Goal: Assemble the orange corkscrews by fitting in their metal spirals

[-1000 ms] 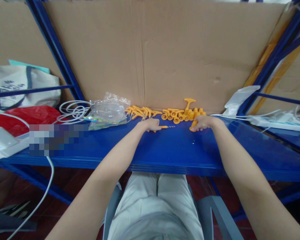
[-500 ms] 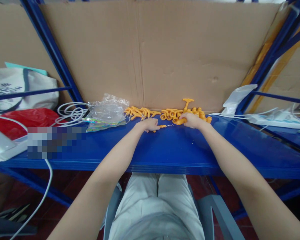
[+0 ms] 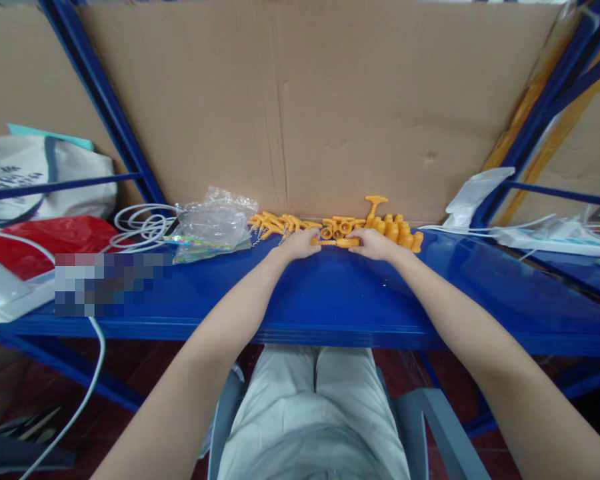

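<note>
My left hand (image 3: 300, 245) is closed around the handle of a yellow plastic corkscrew (image 3: 326, 243), whose ribbed neck points right. From the other side, my right hand (image 3: 375, 245) grips a yellow hollow sleeve (image 3: 349, 243). The metal spiral is out of sight, and sleeve and neck meet in line just above the blue table (image 3: 340, 300). Behind my left hand lie several T-handled corkscrews (image 3: 273, 223) with bare spirals. More sleeves (image 3: 394, 230) are heaped behind and beside my right hand. Among them stands an upright yellow T-shaped piece (image 3: 376, 205).
Clear plastic bags (image 3: 213, 223) and coiled white cable (image 3: 147, 223) lie left of the corkscrews. A red bag (image 3: 65, 240) sits farther left. Cardboard (image 3: 330, 107) closes off the back. At right are a white power strip (image 3: 555, 239) and blue frame posts (image 3: 525, 133).
My right hand has brought a sleeve left from the heap, and my left hand has raised the corkscrew slightly. The spiral, bare before, is now hidden where the two pieces meet.
</note>
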The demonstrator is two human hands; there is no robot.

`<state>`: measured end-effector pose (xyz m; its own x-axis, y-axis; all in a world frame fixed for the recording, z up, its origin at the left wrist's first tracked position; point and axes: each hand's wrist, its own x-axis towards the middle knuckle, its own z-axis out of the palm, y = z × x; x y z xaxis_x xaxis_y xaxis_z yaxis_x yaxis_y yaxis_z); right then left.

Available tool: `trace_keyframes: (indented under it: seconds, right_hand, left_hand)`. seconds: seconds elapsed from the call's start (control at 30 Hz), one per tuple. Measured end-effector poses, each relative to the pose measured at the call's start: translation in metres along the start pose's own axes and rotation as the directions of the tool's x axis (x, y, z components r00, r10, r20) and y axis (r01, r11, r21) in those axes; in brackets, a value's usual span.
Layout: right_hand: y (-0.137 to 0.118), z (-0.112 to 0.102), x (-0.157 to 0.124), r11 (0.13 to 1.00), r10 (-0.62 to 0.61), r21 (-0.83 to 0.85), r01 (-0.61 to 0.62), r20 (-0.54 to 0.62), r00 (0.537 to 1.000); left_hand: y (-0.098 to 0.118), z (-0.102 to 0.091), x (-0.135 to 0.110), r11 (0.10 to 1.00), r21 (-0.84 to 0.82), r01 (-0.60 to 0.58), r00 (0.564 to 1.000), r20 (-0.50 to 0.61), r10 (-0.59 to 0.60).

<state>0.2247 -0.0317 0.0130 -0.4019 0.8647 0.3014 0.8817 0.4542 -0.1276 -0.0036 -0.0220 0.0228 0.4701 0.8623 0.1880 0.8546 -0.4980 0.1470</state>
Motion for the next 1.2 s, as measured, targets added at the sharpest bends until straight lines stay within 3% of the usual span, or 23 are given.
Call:
trace_keyframes:
  seconds: [0.13, 0.43, 0.63, 0.73, 0.87, 1.1, 1.2]
  right_hand:
    - [0.003, 0.000, 0.001, 1.000, -0.001, 0.014, 0.002, -0.058, 0.998]
    - [0.002, -0.002, 0.001, 1.000, 0.006, -0.020, -0.009, -0.158, 0.987]
    - [0.009, 0.002, 0.005, 0.980, 0.071, 0.195, -0.031, -0.198, 0.978]
    - [0.022, 0.006, 0.008, 0.909, 0.135, 0.414, -0.047, -0.187, 0.973]
    - [0.035, 0.003, 0.006, 0.752, 0.135, 0.656, -0.062, -0.062, 0.989]
    - [0.029, -0.011, -0.002, 0.607, 0.201, 0.784, -0.129, 0.006, 0.980]
    - [0.026, -0.013, -0.002, 0.590, 0.200, 0.790, -0.168, 0.059, 0.978]
  left_hand:
    - [-0.005, 0.004, 0.002, 0.999, -0.009, 0.041, 0.994, -0.100, -0.042]
    - [0.001, 0.006, 0.002, 0.995, -0.018, 0.095, 0.986, -0.138, -0.096]
    - [0.000, 0.011, 0.003, 0.995, -0.013, 0.100, 0.976, -0.193, -0.101]
    - [0.001, 0.013, 0.005, 0.995, -0.001, 0.096, 0.972, -0.217, -0.094]
    - [0.000, 0.015, 0.005, 0.995, -0.008, 0.102, 0.966, -0.236, -0.101]
    - [-0.003, 0.015, 0.006, 0.997, -0.036, 0.069, 0.962, -0.264, -0.076]
    - [-0.002, 0.014, 0.005, 0.998, -0.025, 0.049, 0.961, -0.270, -0.054]
